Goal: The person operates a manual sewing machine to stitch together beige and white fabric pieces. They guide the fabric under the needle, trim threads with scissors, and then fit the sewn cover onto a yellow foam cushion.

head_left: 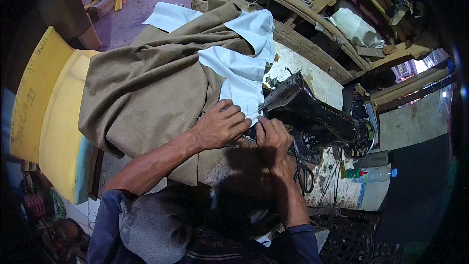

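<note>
White cloth [238, 71] | long axis runs away, corner nearward | left hand [223, 126], right hand [273, 139]: clamped on it

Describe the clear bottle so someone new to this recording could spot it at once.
Start at the black sewing machine, right of centre, and find its round handwheel at the right end. Just below that in the picture, a clear plastic bottle lies on its side. Its blue cap sets it apart from the green-and-red container beside it.

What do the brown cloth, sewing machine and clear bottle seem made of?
Brown cloth: fabric, perhaps suede-like, matte; soft folds show little shine.
Sewing machine: probably metal, black finish with bright highlights.
Clear bottle: likely glossy plastic, being transparent; possibly glass.
</note>
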Tool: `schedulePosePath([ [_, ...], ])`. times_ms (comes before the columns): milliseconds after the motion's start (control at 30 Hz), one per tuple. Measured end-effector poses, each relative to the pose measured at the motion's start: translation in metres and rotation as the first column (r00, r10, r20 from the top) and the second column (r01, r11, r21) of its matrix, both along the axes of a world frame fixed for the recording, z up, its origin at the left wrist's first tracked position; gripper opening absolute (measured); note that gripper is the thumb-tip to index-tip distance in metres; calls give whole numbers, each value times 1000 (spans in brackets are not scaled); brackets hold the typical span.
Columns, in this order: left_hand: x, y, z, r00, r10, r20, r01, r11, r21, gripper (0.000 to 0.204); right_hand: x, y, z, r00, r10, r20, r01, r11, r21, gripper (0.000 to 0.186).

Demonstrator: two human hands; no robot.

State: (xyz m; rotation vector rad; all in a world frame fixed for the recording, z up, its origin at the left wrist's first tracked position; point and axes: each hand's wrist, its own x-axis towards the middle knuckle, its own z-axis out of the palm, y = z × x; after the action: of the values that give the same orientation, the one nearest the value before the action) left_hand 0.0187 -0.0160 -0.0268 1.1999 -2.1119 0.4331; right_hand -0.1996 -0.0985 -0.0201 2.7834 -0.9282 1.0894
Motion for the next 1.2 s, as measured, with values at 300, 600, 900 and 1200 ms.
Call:
schedulePosePath([
  [300, 11, -21, 31, 954, -192, -229, 266, 894, 360, 40, -4, 3, 10, 974, 30, -223, -39, 999, -33, 16],
  [600, 42, -52, 15, 934, -338, 116, 220, 800, 558, 43, -6, 4, 3, 948, -30, -318, 22, 999, -29, 18],
  [900, 28, -33, 9, 965, -225, 134, 118, 832, 542, 53, -11, 6, -11, 962, -94, -256, 102, 995, 18, 19],
  [1200, -1, -13, 9, 998, -24, 60, -10, 859, 513, 58, -9, 3, -12, 963, -172, -206, 163, 985, -64, 16],
])
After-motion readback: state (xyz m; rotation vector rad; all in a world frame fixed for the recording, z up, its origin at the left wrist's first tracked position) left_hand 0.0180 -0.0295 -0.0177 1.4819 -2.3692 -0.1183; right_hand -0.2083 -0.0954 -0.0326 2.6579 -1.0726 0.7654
